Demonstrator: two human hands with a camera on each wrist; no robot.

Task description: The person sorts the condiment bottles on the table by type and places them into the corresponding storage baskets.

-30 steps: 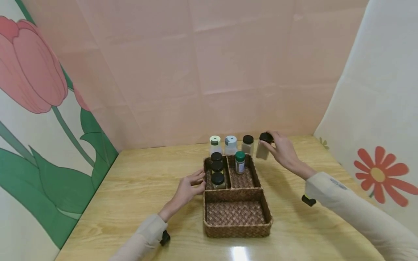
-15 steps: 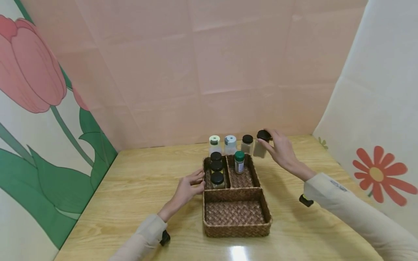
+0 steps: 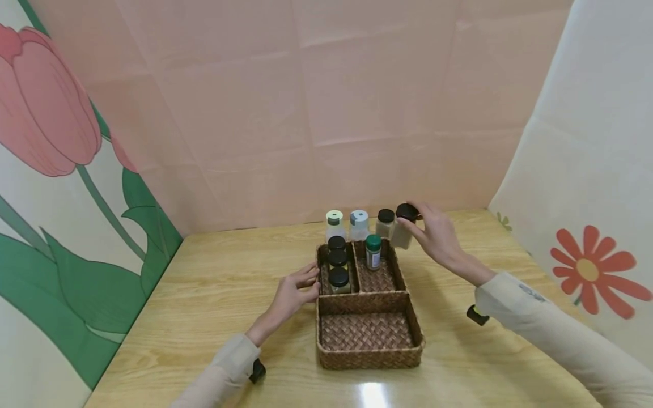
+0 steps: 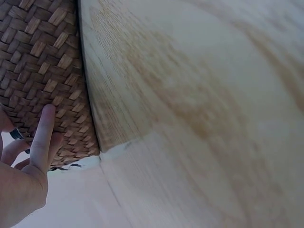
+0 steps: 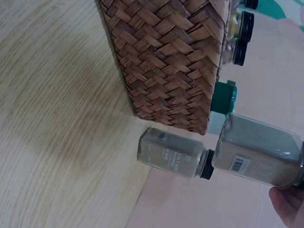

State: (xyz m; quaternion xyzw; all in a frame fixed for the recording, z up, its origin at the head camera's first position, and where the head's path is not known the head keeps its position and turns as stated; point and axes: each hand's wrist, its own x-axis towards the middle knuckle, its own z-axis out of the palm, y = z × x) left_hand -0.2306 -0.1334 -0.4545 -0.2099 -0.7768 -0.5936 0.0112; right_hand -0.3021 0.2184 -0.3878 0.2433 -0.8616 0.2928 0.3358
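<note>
While the left hand (image 3: pixel 293 293) rests open-fingered against the basket (image 3: pixel 368 357), the right hand (image 3: pixel 433 233) grips a black-capped jar (image 3: pixel 403 229) at centre frame; next, lower it into the green-capped jar's (image 3: pixel 373 251) compartment.

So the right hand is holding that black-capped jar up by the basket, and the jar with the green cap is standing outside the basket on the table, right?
Not quite. The right hand does hold the black-capped jar beside the wicker basket, but the green-capped jar stands inside the basket, in its far right compartment, not outside on the table. The head view shows this.
</note>
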